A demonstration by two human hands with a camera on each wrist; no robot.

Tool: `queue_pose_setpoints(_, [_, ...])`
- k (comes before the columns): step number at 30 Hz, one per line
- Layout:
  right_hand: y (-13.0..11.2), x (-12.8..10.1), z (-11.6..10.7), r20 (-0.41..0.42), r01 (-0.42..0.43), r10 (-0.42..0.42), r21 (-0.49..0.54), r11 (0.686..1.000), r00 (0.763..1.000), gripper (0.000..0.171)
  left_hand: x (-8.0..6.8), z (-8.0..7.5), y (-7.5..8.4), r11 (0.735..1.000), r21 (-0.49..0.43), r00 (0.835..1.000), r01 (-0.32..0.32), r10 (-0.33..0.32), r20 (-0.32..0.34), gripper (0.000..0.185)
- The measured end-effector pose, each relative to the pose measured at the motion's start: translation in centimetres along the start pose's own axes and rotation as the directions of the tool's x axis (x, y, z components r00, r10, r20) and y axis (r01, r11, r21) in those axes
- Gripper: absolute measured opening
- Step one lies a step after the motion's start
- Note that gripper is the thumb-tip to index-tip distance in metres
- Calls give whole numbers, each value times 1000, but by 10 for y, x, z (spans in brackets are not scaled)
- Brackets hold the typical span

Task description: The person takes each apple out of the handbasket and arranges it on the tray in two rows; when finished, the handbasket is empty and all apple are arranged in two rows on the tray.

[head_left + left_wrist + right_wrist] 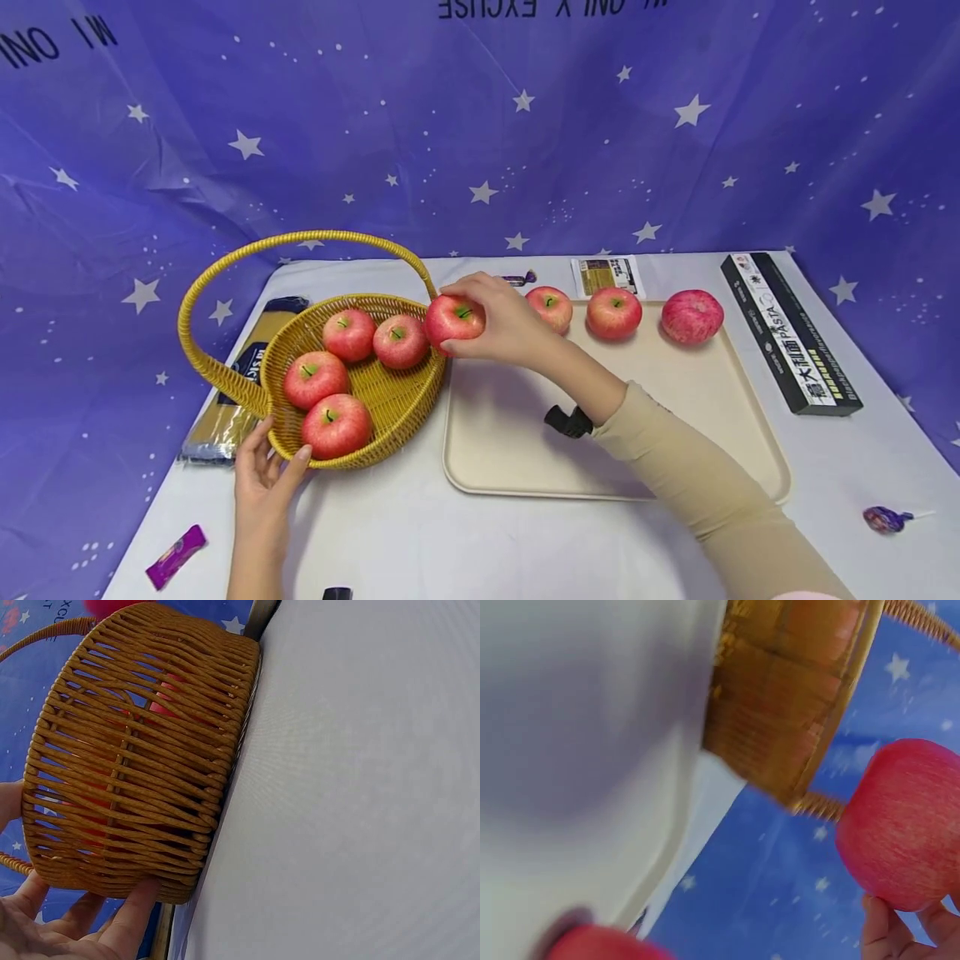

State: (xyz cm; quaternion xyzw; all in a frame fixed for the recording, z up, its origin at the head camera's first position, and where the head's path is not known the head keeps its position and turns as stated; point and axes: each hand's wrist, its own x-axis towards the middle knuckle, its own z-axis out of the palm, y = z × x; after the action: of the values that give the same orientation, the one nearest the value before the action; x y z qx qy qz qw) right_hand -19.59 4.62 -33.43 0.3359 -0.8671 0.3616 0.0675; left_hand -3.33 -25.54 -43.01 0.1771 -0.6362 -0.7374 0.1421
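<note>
My right hand (498,321) grips a red apple (454,323) over the right rim of the yellow wicker basket (405,421). In the right wrist view, fingertips (889,930) support this apple from one side. Several red apples, one of them the near apple (337,426), lie inside the basket. At its near left edge my left hand (262,479) holds the basket, thumb at the rim and fingers around the outside. The left wrist view shows those fingers (135,919) against the woven wall (142,772). Three more apples stand along the far side of the beige tray (525,442).
A black pasta box (791,333) lies right of the tray. Behind the tray are a small packet (607,275) and a wrapped candy (517,279). A pasta bag (225,417) lies left of the basket, a purple candy (176,557) nearer, a lollipop (887,520) at right.
</note>
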Motion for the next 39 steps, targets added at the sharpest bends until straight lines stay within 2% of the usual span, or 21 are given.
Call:
queue_pose_setpoints(5, [25, 1, -2, 6, -119, 120, -48, 992, 993, 65, -1, -2, -1, 1000, 13, 1000, 10, -10, 2, 67])
queue_pose_setpoints(11, [51, 12, 18, 30, -212, 221, -190, 959, 975, 68, -2, -3, -3, 1000, 28, 1000, 1, -1, 3, 67])
queue_pose_setpoints(15, [64, 19, 35, 90, -234, 265, -265, 936, 960, 70, -3, -3, -4, 999, 34, 1000, -12, 12, -1, 66])
queue_pose_setpoints(19, [70, 24, 45, 127, -245, 292, -293, 924, 948, 71, -4, -3, -3, 999, 27, 1000, -25, 25, -2, 66])
queue_pose_setpoints(24, [71, 28, 45, 130, -273, 316, -270, 923, 940, 75, -1, -5, -5, 998, 25, 998, -64, 64, 6, 65])
queue_pose_setpoints(27, [70, 25, 45, 113, -297, 341, -291, 909, 933, 77, 0, -5, -5, 997, 30, 998, -65, 65, 7, 65])
queue_pose_setpoints(29, [66, 21, 44, 71, -287, 321, -300, 910, 944, 75, 0, -4, -5, 998, 30, 998, -58, 57, 13, 66])
queue_pose_setpoints(31, [57, 16, 43, 2, -257, 268, -278, 925, 963, 65, 0, -3, -3, 999, 31, 999, -41, 41, 11, 66])
queue_pose_setpoints(33, [44, 11, 41, -70, -186, 175, -225, 957, 982, 49, 0, -2, -3, 999, 29, 999, -33, 33, 13, 67])
queue_pose_setpoints(35, [27, 7, 40, -106, -83, 67, -158, 984, 992, 33, 0, -1, -2, 999, 27, 1000, -28, 28, 13, 67])
queue_pose_setpoints(37, [9, 3, 43, -85, 18, -25, -82, 996, 996, 23, 0, -1, -1, 999, 28, 1000, -24, 24, 12, 67])
queue_pose_setpoints(39, [-9, 0, 49, -13, 97, -97, -29, 995, 995, 21, 0, -1, -1, 999, 25, 1000, -19, 19, 12, 67])
